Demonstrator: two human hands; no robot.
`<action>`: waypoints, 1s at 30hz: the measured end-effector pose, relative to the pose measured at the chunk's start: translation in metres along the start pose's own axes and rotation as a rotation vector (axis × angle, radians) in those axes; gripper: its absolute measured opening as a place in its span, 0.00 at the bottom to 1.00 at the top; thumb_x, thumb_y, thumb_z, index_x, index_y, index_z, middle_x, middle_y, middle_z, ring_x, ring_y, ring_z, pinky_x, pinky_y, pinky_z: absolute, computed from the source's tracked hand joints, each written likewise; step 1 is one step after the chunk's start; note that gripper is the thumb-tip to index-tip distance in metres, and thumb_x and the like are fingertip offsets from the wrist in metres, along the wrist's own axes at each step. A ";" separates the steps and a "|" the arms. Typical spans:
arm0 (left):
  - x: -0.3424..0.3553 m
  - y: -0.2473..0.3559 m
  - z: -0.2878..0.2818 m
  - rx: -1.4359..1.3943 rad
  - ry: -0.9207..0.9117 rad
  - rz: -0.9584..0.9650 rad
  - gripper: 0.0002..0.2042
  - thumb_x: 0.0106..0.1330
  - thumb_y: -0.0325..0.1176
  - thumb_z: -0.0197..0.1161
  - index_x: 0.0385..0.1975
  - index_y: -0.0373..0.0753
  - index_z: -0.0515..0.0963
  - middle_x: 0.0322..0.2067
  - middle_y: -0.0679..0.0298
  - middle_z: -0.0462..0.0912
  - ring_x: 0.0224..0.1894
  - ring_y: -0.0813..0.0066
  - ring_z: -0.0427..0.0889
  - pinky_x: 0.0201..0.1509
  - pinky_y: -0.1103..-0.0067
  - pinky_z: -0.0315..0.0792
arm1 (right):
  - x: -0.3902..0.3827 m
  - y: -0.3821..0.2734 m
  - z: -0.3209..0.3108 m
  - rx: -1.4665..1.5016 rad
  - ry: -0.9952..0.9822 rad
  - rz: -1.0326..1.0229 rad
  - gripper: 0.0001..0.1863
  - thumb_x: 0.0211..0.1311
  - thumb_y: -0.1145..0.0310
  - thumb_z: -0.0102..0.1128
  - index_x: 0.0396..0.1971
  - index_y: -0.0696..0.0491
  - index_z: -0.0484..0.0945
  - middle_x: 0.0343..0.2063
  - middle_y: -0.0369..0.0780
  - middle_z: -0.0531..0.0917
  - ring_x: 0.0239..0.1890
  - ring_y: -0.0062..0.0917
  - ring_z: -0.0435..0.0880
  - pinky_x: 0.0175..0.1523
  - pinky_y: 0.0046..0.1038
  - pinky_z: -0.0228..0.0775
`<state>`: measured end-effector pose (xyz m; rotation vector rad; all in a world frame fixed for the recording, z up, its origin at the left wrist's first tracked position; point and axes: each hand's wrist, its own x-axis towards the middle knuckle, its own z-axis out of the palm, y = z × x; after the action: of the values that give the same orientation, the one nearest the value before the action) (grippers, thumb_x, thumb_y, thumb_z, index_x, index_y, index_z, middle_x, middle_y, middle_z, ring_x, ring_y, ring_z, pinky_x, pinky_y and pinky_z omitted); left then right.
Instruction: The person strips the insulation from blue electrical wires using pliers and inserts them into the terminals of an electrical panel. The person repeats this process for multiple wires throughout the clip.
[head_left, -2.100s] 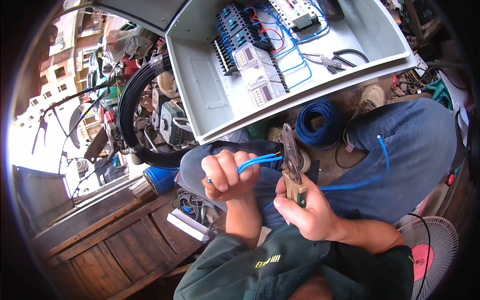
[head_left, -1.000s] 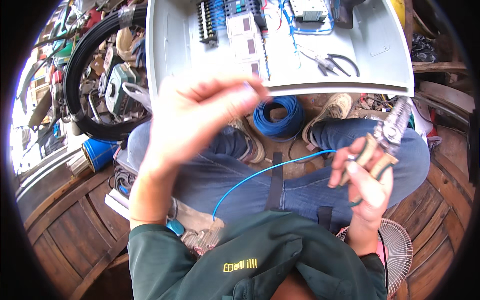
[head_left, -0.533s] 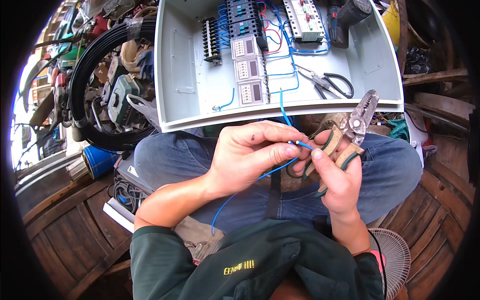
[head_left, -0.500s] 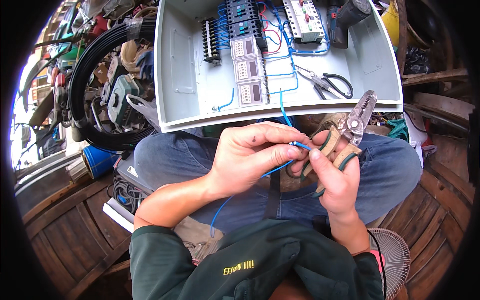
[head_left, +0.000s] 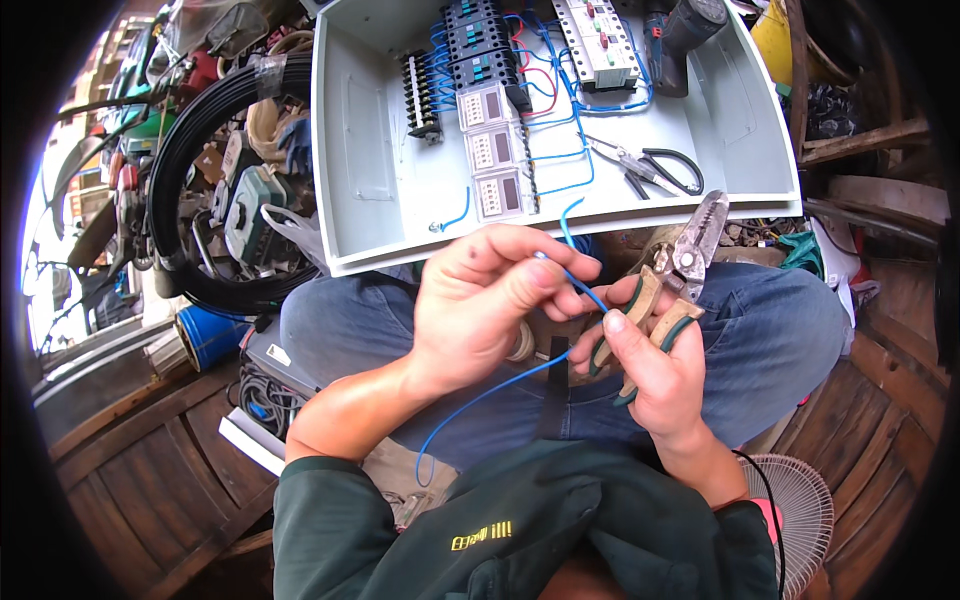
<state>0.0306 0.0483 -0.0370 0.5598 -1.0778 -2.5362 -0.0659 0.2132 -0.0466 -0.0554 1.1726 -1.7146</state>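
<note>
A thin blue wire [head_left: 590, 294] runs between my two hands. My left hand [head_left: 475, 305] pinches its end between thumb and fingertips, where a small pale tip shows. My right hand [head_left: 660, 365] presses the same wire under its thumb. Against that palm it also holds wire strippers [head_left: 690, 258] with tan and green handles, the toothed metal jaws pointing up and away. From the right hand the wire hangs in a loose loop over my lap. Ahead stands a pale metal control box [head_left: 350, 175]; another blue wire end [head_left: 568, 222] sticks out over its near edge.
Inside the box are dark contactors [head_left: 475, 35], digital modules [head_left: 496, 193], a terminal strip [head_left: 420, 95], a white breaker block [head_left: 600, 45], cutting pliers [head_left: 650, 168] and a power tool [head_left: 688, 38]. A black cable coil [head_left: 165, 215] lies left; a fan [head_left: 805, 510] is at lower right.
My left hand has drawn slightly up and left with the wire end, so more wire shows between my hands. The loose loop hangs wider. The strippers stay in my right hand.
</note>
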 end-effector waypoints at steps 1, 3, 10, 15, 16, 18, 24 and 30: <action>0.001 0.003 -0.004 -0.041 -0.035 0.032 0.07 0.73 0.24 0.57 0.47 0.30 0.76 0.45 0.46 0.84 0.39 0.69 0.88 0.46 0.77 0.84 | 0.000 0.002 -0.001 0.004 0.020 0.010 0.11 0.71 0.75 0.55 0.48 0.61 0.70 0.33 0.43 0.82 0.32 0.24 0.84 0.38 0.26 0.78; 0.002 0.005 -0.009 -0.143 -0.047 -0.002 0.08 0.74 0.26 0.57 0.47 0.30 0.76 0.45 0.44 0.84 0.41 0.63 0.88 0.45 0.76 0.85 | 0.001 0.008 -0.001 0.070 0.021 -0.011 0.11 0.70 0.74 0.56 0.48 0.61 0.69 0.32 0.42 0.82 0.32 0.23 0.83 0.37 0.26 0.78; 0.001 0.021 -0.022 -0.236 -0.202 -0.293 0.10 0.73 0.30 0.59 0.45 0.30 0.73 0.39 0.43 0.84 0.38 0.51 0.89 0.36 0.72 0.87 | 0.001 0.006 -0.015 -0.044 0.072 -0.181 0.15 0.63 0.79 0.64 0.47 0.58 0.71 0.35 0.37 0.79 0.33 0.18 0.81 0.38 0.21 0.75; 0.000 0.028 -0.025 -0.267 -0.185 -0.513 0.12 0.72 0.32 0.60 0.42 0.26 0.72 0.32 0.46 0.84 0.35 0.48 0.89 0.33 0.69 0.87 | 0.003 0.006 -0.019 -0.204 -0.003 -0.285 0.18 0.62 0.81 0.63 0.51 0.59 0.70 0.37 0.40 0.79 0.39 0.20 0.79 0.44 0.23 0.74; 0.001 0.028 -0.025 -0.243 -0.187 -0.513 0.12 0.72 0.32 0.60 0.42 0.26 0.72 0.31 0.47 0.84 0.34 0.48 0.89 0.33 0.69 0.87 | 0.004 0.006 -0.019 -0.214 -0.004 -0.283 0.18 0.62 0.81 0.63 0.51 0.59 0.70 0.37 0.40 0.79 0.39 0.20 0.79 0.44 0.23 0.74; 0.001 0.028 -0.024 -0.218 -0.192 -0.483 0.12 0.73 0.32 0.60 0.42 0.26 0.72 0.30 0.48 0.84 0.32 0.49 0.89 0.33 0.69 0.86 | 0.006 0.007 -0.018 -0.227 -0.004 -0.264 0.19 0.62 0.81 0.63 0.51 0.59 0.70 0.37 0.39 0.79 0.39 0.19 0.79 0.44 0.22 0.73; 0.005 0.029 -0.022 -0.153 -0.235 -0.655 0.11 0.73 0.33 0.59 0.40 0.27 0.73 0.28 0.51 0.83 0.30 0.53 0.89 0.32 0.70 0.85 | 0.007 0.001 -0.020 -0.342 0.002 -0.280 0.17 0.59 0.83 0.63 0.47 0.58 0.73 0.34 0.35 0.78 0.33 0.14 0.76 0.39 0.18 0.72; 0.006 0.028 -0.020 -0.108 -0.141 -0.534 0.11 0.73 0.33 0.59 0.42 0.29 0.74 0.29 0.53 0.84 0.31 0.54 0.89 0.32 0.72 0.86 | 0.001 -0.010 -0.020 -0.521 0.088 -0.570 0.20 0.58 0.84 0.63 0.50 0.59 0.70 0.52 0.47 0.80 0.41 0.22 0.78 0.50 0.24 0.71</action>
<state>0.0392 0.0150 -0.0304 0.7270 -0.9208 -3.1139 -0.0834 0.2259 -0.0504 -0.6956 1.7634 -1.8465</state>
